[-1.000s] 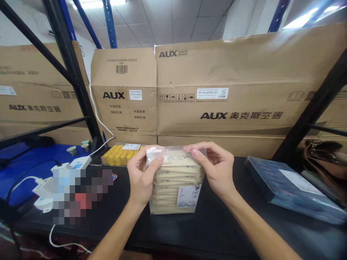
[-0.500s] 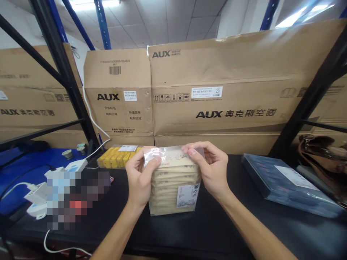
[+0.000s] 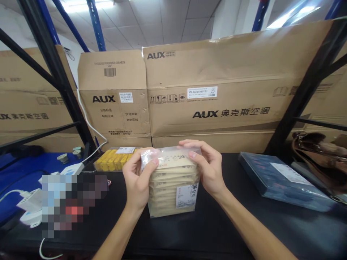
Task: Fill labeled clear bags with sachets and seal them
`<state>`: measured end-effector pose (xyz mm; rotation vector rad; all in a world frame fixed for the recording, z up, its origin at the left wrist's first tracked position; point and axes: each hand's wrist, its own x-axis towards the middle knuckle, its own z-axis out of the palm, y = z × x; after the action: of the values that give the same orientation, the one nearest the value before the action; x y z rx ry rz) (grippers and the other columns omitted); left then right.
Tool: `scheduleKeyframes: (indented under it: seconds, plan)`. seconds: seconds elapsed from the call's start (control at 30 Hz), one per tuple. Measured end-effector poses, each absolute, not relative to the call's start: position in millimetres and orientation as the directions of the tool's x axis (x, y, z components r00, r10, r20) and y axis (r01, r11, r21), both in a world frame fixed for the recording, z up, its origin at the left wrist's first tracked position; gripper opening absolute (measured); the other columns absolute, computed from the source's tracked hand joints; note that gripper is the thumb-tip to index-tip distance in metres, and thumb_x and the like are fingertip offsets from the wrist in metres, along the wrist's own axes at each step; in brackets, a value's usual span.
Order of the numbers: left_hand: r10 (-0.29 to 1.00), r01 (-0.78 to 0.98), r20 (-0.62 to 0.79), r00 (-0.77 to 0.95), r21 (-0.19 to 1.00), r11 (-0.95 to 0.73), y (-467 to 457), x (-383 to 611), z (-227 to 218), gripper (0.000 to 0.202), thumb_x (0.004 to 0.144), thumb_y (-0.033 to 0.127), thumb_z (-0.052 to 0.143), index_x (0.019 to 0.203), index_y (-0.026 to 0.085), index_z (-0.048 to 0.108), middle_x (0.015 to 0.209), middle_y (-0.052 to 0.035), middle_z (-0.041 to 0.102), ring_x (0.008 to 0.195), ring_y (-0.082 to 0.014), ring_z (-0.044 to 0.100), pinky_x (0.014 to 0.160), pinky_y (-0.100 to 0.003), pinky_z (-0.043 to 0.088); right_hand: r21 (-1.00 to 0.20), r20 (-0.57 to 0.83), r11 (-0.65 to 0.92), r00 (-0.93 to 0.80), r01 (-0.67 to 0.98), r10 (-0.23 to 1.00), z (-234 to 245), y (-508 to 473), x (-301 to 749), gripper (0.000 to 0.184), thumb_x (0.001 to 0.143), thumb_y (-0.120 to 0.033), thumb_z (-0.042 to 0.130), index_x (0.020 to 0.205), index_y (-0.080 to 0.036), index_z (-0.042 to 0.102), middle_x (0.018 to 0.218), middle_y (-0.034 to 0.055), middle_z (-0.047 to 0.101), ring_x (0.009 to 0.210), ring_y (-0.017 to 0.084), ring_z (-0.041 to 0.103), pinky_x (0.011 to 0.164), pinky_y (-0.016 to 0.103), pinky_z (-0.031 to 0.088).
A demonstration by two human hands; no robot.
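A clear plastic bag [image 3: 170,206] packed with a stack of cream-coloured packets stands upright on the black table, a printed white label on its lower right front. My left hand [image 3: 138,177] grips the bag's upper left edge, its thumb lying on the front. At the upper right edge, my right hand [image 3: 208,166] holds the same bag between thumb and fingers. Both hands are closed on the plastic; the fingers behind it are partly hidden. Dark printed characters show on the packet nearest the top.
Behind my left hand lies a clear pack of yellow items [image 3: 114,160]. A dark blue flat box [image 3: 282,184] and a brown bag [image 3: 311,159] lie to the right. White plugs with cables [image 3: 31,200] are at left; large cardboard boxes [image 3: 217,126] stand behind.
The camera view has shifted slightly, so the surroundings sit further left. Both hands keep hold of the bag, and its top film has moved slightly under my thumbs.
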<state>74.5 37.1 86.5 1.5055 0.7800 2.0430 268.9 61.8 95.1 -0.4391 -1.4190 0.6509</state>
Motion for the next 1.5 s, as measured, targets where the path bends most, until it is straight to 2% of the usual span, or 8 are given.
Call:
scheduleKeyframes:
  seconds: [0.17, 0.37, 0.57, 0.9, 1.1, 1.23, 1.37, 1.5]
  plan:
    - [0.662, -0.040, 0.695, -0.281, 0.681, -0.731, 37, 74, 87, 0.005, 0.090, 0.028, 0.081, 0.094, 0.025, 0.082, 0.093, 0.0011, 0.077, 0.086, -0.0168, 0.070, 0.079, -0.025, 0.053, -0.655, 0.744, 0.734, 0.020, -0.179, 0.668, 96, 61, 268, 0.011, 0.093, -0.026, 0.079, 0.103, -0.028, 0.084, 0.105, 0.0024, 0.085, 0.099, 0.021, 0.078, 0.091, 0.036, 0.060]
    - [0.648, -0.028, 0.707, -0.284, 0.669, -0.742, 36, 74, 87, 0.005, 0.090, 0.028, 0.081, 0.093, 0.024, 0.082, 0.093, 0.0003, 0.077, 0.085, -0.0172, 0.069, 0.079, -0.026, 0.053, -0.659, 0.735, 0.720, 0.014, -0.216, 0.678, 95, 59, 269, 0.016, 0.090, -0.025, 0.079, 0.105, -0.028, 0.085, 0.109, 0.0022, 0.085, 0.103, 0.023, 0.078, 0.094, 0.037, 0.060]
    - [0.652, -0.039, 0.703, -0.283, 0.671, -0.741, 35, 75, 87, 0.008, 0.089, 0.031, 0.082, 0.093, 0.024, 0.081, 0.094, -0.0013, 0.077, 0.085, -0.0189, 0.068, 0.077, -0.028, 0.053, -0.711, 0.664, 0.598, -0.073, -0.369, 0.744, 98, 60, 277, 0.040, 0.083, -0.028, 0.056, 0.106, -0.022, 0.089, 0.118, 0.0090, 0.085, 0.113, 0.032, 0.077, 0.100, 0.046, 0.058]
    - [0.649, -0.034, 0.704, -0.288, 0.670, -0.742, 34, 76, 86, 0.009, 0.088, 0.030, 0.081, 0.094, 0.024, 0.081, 0.096, -0.0018, 0.077, 0.087, -0.0195, 0.069, 0.078, -0.029, 0.052, -0.761, 0.595, 0.560, -0.010, -0.327, 0.804, 99, 61, 274, 0.018, 0.086, -0.032, 0.072, 0.091, -0.028, 0.089, 0.101, 0.0051, 0.086, 0.100, 0.029, 0.078, 0.099, 0.047, 0.061]
    - [0.644, -0.012, 0.705, -0.295, 0.672, -0.741, 34, 76, 86, 0.007, 0.090, 0.029, 0.081, 0.095, 0.024, 0.081, 0.102, -0.0022, 0.079, 0.095, -0.0210, 0.070, 0.085, -0.030, 0.052, -0.699, 0.664, 0.592, -0.058, -0.401, 0.746, 98, 57, 276, 0.031, 0.093, -0.040, 0.062, 0.096, -0.026, 0.090, 0.107, 0.0084, 0.086, 0.107, 0.032, 0.078, 0.102, 0.050, 0.060]
    - [0.635, -0.002, 0.713, -0.297, 0.665, -0.747, 34, 76, 85, 0.006, 0.090, 0.028, 0.081, 0.095, 0.024, 0.081, 0.104, -0.0028, 0.079, 0.099, -0.0222, 0.071, 0.090, -0.032, 0.052, -0.681, 0.708, 0.659, -0.058, -0.319, 0.704, 97, 53, 277, 0.036, 0.096, -0.050, 0.064, 0.103, -0.026, 0.089, 0.112, 0.0089, 0.085, 0.108, 0.033, 0.078, 0.098, 0.049, 0.060]
    - [0.628, 0.004, 0.717, -0.303, 0.660, -0.751, 35, 76, 85, 0.006, 0.090, 0.027, 0.081, 0.094, 0.024, 0.080, 0.105, -0.0033, 0.080, 0.102, -0.0235, 0.072, 0.094, -0.034, 0.053, -0.699, 0.706, 0.685, -0.043, -0.207, 0.707, 94, 54, 277, 0.022, 0.087, -0.040, 0.083, 0.105, -0.029, 0.088, 0.114, 0.0055, 0.085, 0.106, 0.029, 0.078, 0.097, 0.046, 0.062]
    - [0.635, 0.002, 0.711, -0.302, 0.666, -0.746, 36, 76, 84, 0.006, 0.090, 0.028, 0.081, 0.094, 0.024, 0.080, 0.104, -0.0025, 0.080, 0.101, -0.0225, 0.072, 0.092, -0.032, 0.053, -0.684, 0.717, 0.694, -0.035, -0.224, 0.696, 93, 57, 276, 0.019, 0.086, -0.032, 0.085, 0.104, -0.029, 0.088, 0.112, 0.0039, 0.085, 0.105, 0.026, 0.079, 0.097, 0.043, 0.062]
